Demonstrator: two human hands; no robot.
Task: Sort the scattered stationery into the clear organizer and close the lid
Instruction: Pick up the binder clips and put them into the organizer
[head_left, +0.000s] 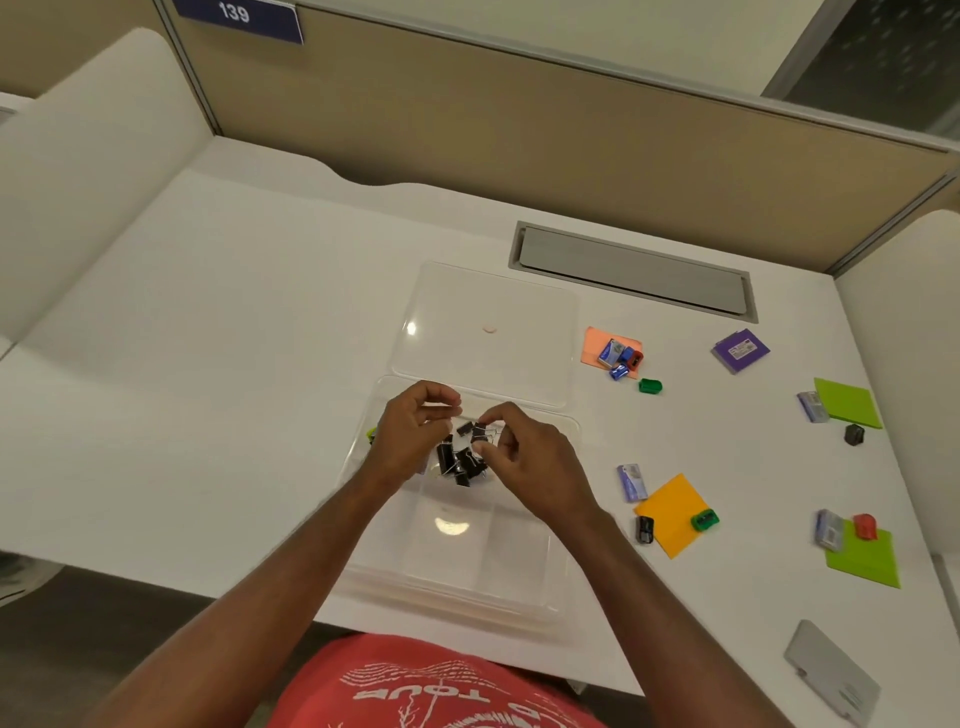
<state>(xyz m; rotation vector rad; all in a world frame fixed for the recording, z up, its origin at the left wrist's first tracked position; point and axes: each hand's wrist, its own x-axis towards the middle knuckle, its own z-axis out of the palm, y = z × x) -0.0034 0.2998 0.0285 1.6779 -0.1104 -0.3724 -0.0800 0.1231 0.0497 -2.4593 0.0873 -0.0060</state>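
Observation:
The clear organizer (457, 582) lies open on the white desk in front of me, its lid (488, 306) folded back flat behind it. Several black binder clips (460, 462) are piled in a far compartment. Both hands hover over that pile. My right hand (524, 462) pinches one black binder clip (479, 431) between thumb and fingertips. My left hand (410, 431) has its fingers curled together just left of that clip; whether it touches the clip is unclear. A green item (372, 435) peeks out at the organizer's left edge behind my left hand.
Scattered to the right are sticky-note pads: orange (608, 345), yellow (672, 512), purple (740, 351) and two green (849, 402) (865, 558). Around them lie staple boxes (631, 482), sharpeners (650, 385) (705, 519) and a black one (644, 529). A grey cable hatch (634, 273) sits behind.

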